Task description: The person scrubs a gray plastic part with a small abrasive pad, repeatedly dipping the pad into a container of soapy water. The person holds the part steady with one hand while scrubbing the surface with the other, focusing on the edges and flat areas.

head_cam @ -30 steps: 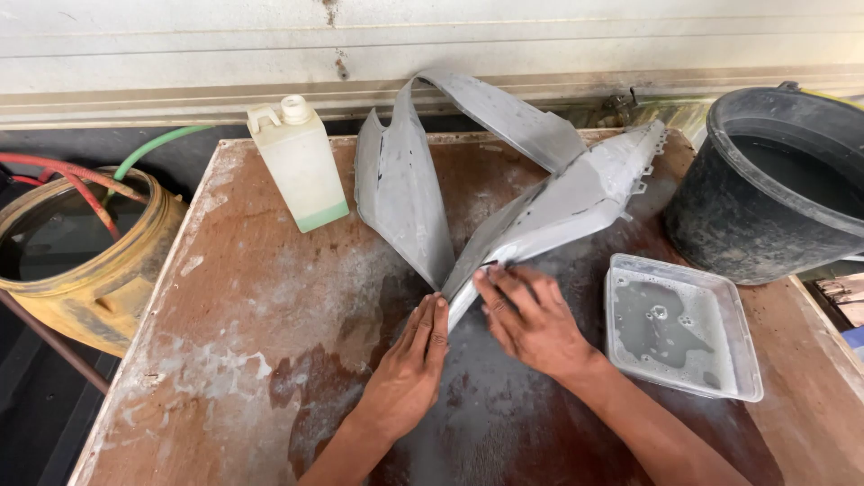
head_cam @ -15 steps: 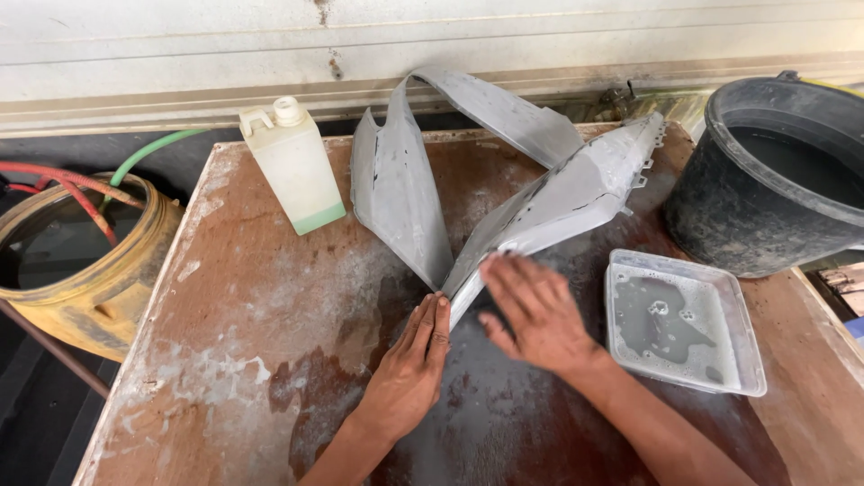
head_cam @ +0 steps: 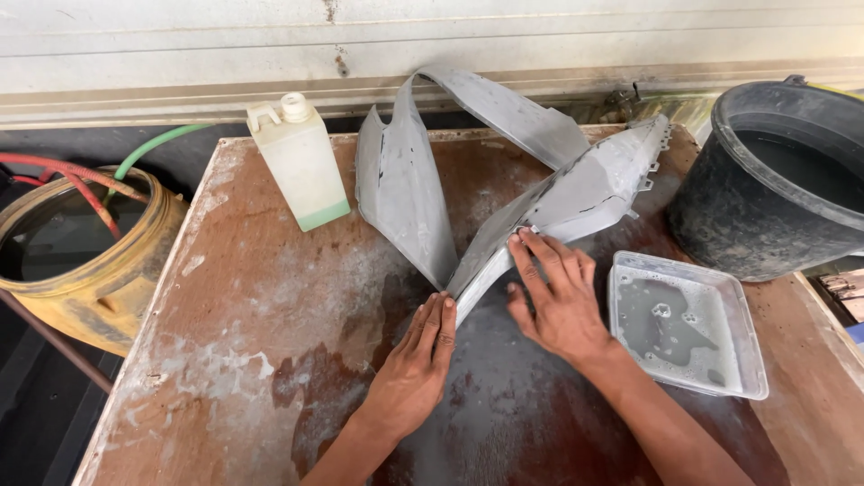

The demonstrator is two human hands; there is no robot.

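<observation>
At nine o'clock sits a yellow drum [head_cam: 85, 261]; at eleven a pale plastic jug [head_cam: 300, 162] stands on the wet brown table [head_cam: 243, 306]. The grey primed fairing panel [head_cam: 423, 193] lies centre. The left hand [head_cam: 412, 369] lies flat, steadying its pointed tip; the right hand [head_cam: 558, 301] presses open-fingered on the panel's right wing. On that slick surface the panel could skid toward the water tray [head_cam: 688, 324] at three o'clock and tip it.

white jug [head_cam: 300, 162] | black bucket [head_cam: 774, 180] | clear tray [head_cam: 686, 324] | yellow drum [head_cam: 81, 256] | wet table [head_cam: 252, 324]
</observation>
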